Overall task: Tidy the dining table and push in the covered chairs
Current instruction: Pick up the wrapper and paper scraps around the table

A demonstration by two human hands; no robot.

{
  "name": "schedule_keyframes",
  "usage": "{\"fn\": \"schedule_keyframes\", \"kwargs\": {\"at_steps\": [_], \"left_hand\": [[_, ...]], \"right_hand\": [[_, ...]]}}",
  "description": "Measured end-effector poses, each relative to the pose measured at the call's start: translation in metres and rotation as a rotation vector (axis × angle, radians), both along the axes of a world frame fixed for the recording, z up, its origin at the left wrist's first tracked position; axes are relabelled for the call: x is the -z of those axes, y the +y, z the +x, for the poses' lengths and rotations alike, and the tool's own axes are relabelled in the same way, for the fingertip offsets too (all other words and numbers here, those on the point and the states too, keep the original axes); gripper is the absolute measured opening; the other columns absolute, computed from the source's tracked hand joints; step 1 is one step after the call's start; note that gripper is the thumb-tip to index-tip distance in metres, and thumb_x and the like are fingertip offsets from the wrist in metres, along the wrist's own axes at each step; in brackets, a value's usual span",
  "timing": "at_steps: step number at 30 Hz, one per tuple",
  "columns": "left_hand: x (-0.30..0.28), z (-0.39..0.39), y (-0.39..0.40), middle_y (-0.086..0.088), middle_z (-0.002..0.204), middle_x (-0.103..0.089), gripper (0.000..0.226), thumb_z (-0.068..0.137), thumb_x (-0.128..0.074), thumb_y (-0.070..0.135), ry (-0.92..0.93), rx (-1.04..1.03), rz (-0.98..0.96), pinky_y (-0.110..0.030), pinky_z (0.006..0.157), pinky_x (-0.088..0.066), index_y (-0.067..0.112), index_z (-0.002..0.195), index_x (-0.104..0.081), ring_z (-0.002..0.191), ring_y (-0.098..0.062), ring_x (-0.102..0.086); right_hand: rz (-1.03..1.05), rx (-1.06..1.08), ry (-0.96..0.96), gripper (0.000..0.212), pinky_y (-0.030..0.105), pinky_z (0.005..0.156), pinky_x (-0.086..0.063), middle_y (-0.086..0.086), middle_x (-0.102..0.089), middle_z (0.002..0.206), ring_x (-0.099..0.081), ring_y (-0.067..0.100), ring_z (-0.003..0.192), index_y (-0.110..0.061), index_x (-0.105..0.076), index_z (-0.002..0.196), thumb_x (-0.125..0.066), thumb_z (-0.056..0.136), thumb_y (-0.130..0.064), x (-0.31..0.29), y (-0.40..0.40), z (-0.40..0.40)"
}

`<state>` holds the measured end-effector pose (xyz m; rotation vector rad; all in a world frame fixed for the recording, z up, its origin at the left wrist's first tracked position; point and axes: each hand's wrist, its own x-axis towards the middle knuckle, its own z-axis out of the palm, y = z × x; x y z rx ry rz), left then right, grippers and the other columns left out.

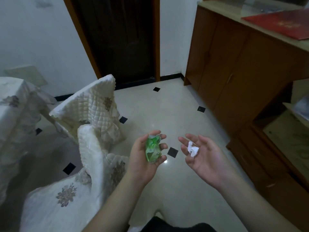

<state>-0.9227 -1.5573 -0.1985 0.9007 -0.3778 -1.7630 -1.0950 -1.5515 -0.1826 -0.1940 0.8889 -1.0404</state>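
My left hand [143,158] is palm up over the floor, its fingers curled around a crumpled green plastic wrapper [153,150]. My right hand [199,156] is also palm up beside it, fingers loosely spread, with a small crumpled white tissue [193,149] lying on the fingers. Two chairs in cream quilted floral covers stand to the left: a farther chair [90,106] and a nearer chair [70,190]. The dining table [11,104] with a floral cloth shows at the left edge.
A brown wooden cabinet [234,67] runs along the right, with a red folder [280,24] on its top. A dark door [120,39] is straight ahead. The floor is glossy pale tile [167,114] with small black diamond insets.
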Motion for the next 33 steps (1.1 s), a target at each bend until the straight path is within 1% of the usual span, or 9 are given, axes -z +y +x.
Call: {"fn": "schedule_keyframes", "kwargs": {"at_steps": [2, 4, 9, 12, 17, 20, 24, 29, 33], "left_hand": [[-0.003, 0.009, -0.031, -0.006, 0.092, -0.064, 0.026, 0.078, -0.051, 0.031, -0.019, 0.013, -0.026, -0.024, 0.048, -0.040, 0.015, 0.093, -0.066, 0.067, -0.017, -0.056], [-0.006, 0.013, -0.060, -0.005, 0.092, -0.064, 0.026, 0.077, -0.051, 0.031, -0.030, 0.015, -0.026, -0.024, 0.048, -0.040, 0.015, 0.092, -0.065, 0.066, -0.017, -0.055], [-0.007, 0.012, -0.122, -0.005, 0.091, -0.064, 0.026, 0.079, -0.048, 0.031, -0.020, 0.000, -0.042, -0.024, 0.049, -0.039, 0.016, 0.091, -0.066, 0.066, -0.017, -0.055], [-0.001, 0.004, -0.164, -0.005, 0.090, -0.064, 0.026, 0.079, -0.049, 0.031, -0.023, -0.037, -0.018, -0.023, 0.049, -0.038, 0.016, 0.090, -0.066, 0.064, -0.017, -0.054], [0.001, -0.015, -0.242, -0.005, 0.090, -0.064, 0.026, 0.082, -0.047, 0.030, -0.070, -0.087, 0.008, -0.023, 0.048, -0.039, 0.016, 0.088, -0.068, 0.065, -0.017, -0.054], [-0.005, -0.024, -0.288, -0.006, 0.090, -0.065, 0.026, 0.081, -0.047, 0.030, -0.082, -0.143, 0.027, -0.023, 0.049, -0.039, 0.016, 0.087, -0.069, 0.069, -0.018, -0.057], [-0.010, -0.023, -0.339, -0.006, 0.091, -0.066, 0.027, 0.080, -0.048, 0.031, -0.080, -0.202, 0.031, -0.024, 0.048, -0.040, 0.015, 0.091, -0.067, 0.076, -0.018, -0.060], [-0.013, -0.004, -0.390, -0.005, 0.090, -0.065, 0.029, 0.075, -0.051, 0.032, -0.062, -0.286, 0.048, -0.022, 0.047, -0.040, 0.014, 0.093, -0.065, 0.075, -0.018, -0.059], [-0.004, 0.027, -0.432, -0.006, 0.092, -0.065, 0.027, 0.079, -0.049, 0.032, -0.043, -0.332, 0.054, -0.021, 0.047, -0.039, 0.015, 0.091, -0.066, 0.073, -0.018, -0.058]], "right_hand": [[-0.017, 0.001, 0.006, 0.035, 0.021, 0.045, -0.041, 0.014, -0.068, 0.112, -0.062, 0.019, 0.073, -0.007, -0.064, 0.104, -0.055, 0.078, -0.027, -0.004, -0.033, 0.003], [-0.025, 0.004, 0.004, 0.035, 0.023, 0.048, -0.043, 0.014, -0.067, 0.112, -0.062, 0.019, 0.073, -0.007, -0.066, 0.105, -0.056, 0.077, -0.027, -0.006, -0.063, 0.006], [-0.035, -0.048, 0.048, 0.044, 0.026, 0.055, -0.046, 0.013, -0.064, 0.112, -0.059, 0.019, 0.079, -0.012, -0.069, 0.113, -0.059, 0.073, -0.029, -0.003, -0.130, 0.010], [-0.013, -0.078, 0.046, 0.044, 0.025, 0.054, -0.047, 0.012, -0.063, 0.110, -0.058, 0.019, 0.078, -0.013, -0.069, 0.112, -0.057, 0.073, -0.030, 0.004, -0.176, 0.006], [-0.016, -0.140, 0.012, 0.042, 0.025, 0.054, -0.046, 0.010, -0.067, 0.100, -0.059, 0.017, 0.075, -0.012, -0.071, 0.109, -0.059, 0.073, -0.029, 0.012, -0.262, -0.009], [-0.017, -0.179, 0.004, 0.041, 0.025, 0.056, -0.045, 0.010, -0.069, 0.098, -0.061, 0.017, 0.075, -0.011, -0.071, 0.109, -0.058, 0.074, -0.029, 0.007, -0.314, -0.021], [-0.025, -0.263, -0.004, 0.039, 0.027, 0.059, -0.045, 0.010, -0.068, 0.098, -0.060, 0.017, 0.077, -0.010, -0.072, 0.108, -0.058, 0.076, -0.028, 0.002, -0.379, -0.030], [-0.015, -0.330, -0.016, 0.038, 0.027, 0.060, -0.045, 0.009, -0.069, 0.098, -0.061, 0.019, 0.079, -0.011, -0.072, 0.106, -0.059, 0.075, -0.028, 0.004, -0.448, -0.009], [-0.008, -0.390, -0.011, 0.037, 0.028, 0.061, -0.045, 0.008, -0.068, 0.100, -0.061, 0.019, 0.079, -0.012, -0.073, 0.105, -0.059, 0.074, -0.028, 0.009, -0.504, 0.025]]}}
